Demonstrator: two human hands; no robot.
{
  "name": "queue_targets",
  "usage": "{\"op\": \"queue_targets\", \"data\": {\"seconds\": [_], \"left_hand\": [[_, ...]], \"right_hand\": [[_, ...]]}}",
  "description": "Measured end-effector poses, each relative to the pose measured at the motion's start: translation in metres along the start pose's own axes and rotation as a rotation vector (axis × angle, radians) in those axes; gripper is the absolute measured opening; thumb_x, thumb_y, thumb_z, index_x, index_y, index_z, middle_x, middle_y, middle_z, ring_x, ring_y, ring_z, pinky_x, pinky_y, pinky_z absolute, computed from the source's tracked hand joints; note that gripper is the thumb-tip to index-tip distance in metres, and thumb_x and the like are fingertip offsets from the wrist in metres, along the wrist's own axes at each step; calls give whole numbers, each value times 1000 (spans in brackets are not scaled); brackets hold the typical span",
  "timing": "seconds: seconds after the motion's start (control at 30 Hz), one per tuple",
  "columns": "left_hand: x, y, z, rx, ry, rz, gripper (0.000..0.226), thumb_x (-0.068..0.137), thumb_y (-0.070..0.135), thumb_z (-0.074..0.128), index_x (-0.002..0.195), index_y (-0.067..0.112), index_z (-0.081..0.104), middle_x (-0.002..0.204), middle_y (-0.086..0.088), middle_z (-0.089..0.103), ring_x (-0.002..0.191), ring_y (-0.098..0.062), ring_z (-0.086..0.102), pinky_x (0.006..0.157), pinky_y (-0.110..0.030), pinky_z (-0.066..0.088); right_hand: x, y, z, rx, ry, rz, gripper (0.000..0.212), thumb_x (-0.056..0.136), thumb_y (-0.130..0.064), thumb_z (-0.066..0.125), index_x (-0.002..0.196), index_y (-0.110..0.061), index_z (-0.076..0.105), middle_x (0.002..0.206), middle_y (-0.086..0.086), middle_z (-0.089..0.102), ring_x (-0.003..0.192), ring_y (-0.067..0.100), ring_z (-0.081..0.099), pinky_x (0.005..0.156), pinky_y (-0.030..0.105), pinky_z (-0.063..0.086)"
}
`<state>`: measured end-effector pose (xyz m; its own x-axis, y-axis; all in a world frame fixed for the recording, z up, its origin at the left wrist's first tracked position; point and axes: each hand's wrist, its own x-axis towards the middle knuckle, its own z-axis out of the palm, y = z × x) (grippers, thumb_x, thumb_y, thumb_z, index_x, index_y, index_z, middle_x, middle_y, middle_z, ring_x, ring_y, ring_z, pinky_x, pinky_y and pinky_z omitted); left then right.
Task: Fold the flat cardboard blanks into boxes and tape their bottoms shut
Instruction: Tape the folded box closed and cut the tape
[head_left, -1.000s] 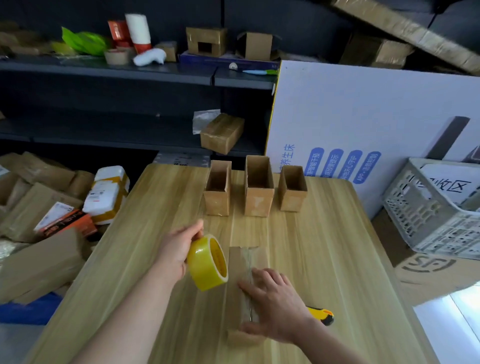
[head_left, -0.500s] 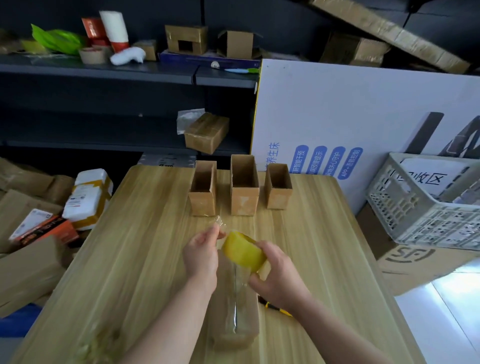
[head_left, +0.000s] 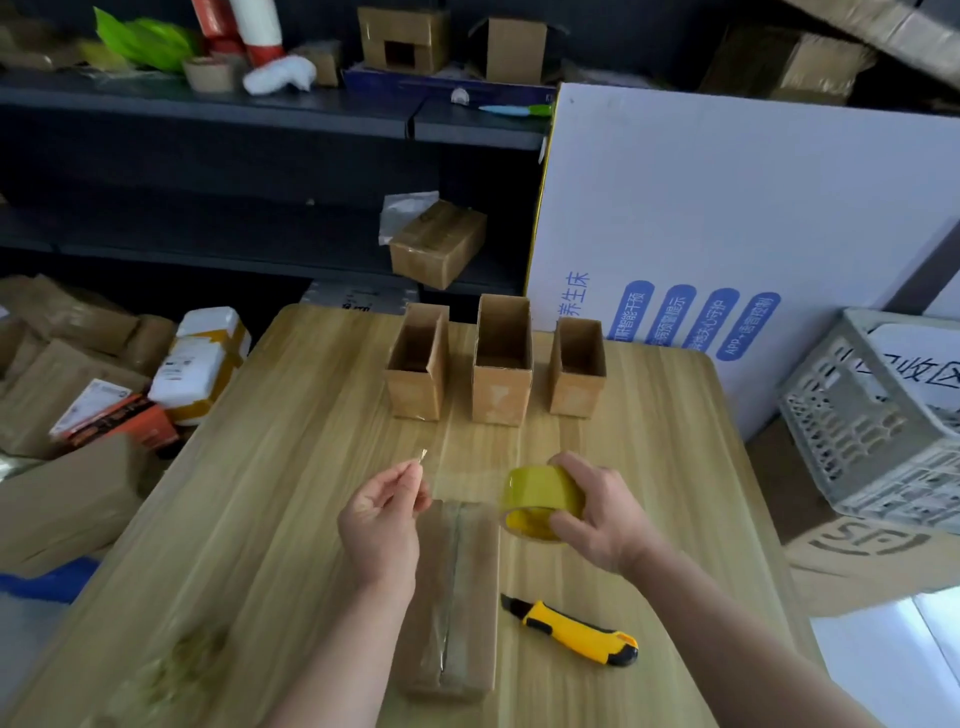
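A folded cardboard box (head_left: 467, 597) lies bottom-up on the wooden table (head_left: 260, 493), a strip of clear tape along its seam. My right hand (head_left: 597, 514) grips the yellow tape roll (head_left: 540, 501) just above the box's far right corner. My left hand (head_left: 384, 514) pinches the free end of the clear tape (head_left: 422, 457), pulled out to the left of the roll. Three open boxes (head_left: 501, 364) stand upright in a row at the table's far edge.
A yellow utility knife (head_left: 571, 631) lies right of the box. A white printed carton (head_left: 727, 234) leans behind the table, with a grey plastic crate (head_left: 883, 415) to the right. Dark shelves (head_left: 208, 104) hold small boxes. Cardboard and parcels (head_left: 78, 389) are piled left of the table.
The roll passed from my left hand to my right. My hands then moved apart, the left drawing the tape end leftward away from the roll. The knife is uncovered.
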<state>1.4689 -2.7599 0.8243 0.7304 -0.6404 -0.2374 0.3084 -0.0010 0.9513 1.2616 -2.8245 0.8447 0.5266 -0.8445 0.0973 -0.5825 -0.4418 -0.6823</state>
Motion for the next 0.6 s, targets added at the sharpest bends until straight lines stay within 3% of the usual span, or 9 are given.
{"op": "queue_targets", "data": {"seconds": [0.17,0.3,0.6], "left_hand": [[3,-10,-3,186,-5,-36,8,82,12,75,88,9,72,81,2,71,68,1,66,62,-9,50],[11,-18,-1,299,71,-80,8,84,18,74,87,11,69,80,4,67,80,-11,64,77,-23,47],[25,-41,0,353,135,-147,14,84,15,73,92,3,72,86,-8,70,82,-20,64,77,-26,46]], "right_hand": [[14,13,-2,-128,-147,57,47,60,-54,50,99,-28,49,80,-8,53,71,17,55,58,28,47],[24,12,4,-268,-245,111,43,74,-43,64,109,-23,49,95,-3,55,81,19,57,69,35,53],[33,19,18,-408,-301,130,39,81,-44,59,109,-21,46,95,-2,54,80,20,57,62,31,47]]}}
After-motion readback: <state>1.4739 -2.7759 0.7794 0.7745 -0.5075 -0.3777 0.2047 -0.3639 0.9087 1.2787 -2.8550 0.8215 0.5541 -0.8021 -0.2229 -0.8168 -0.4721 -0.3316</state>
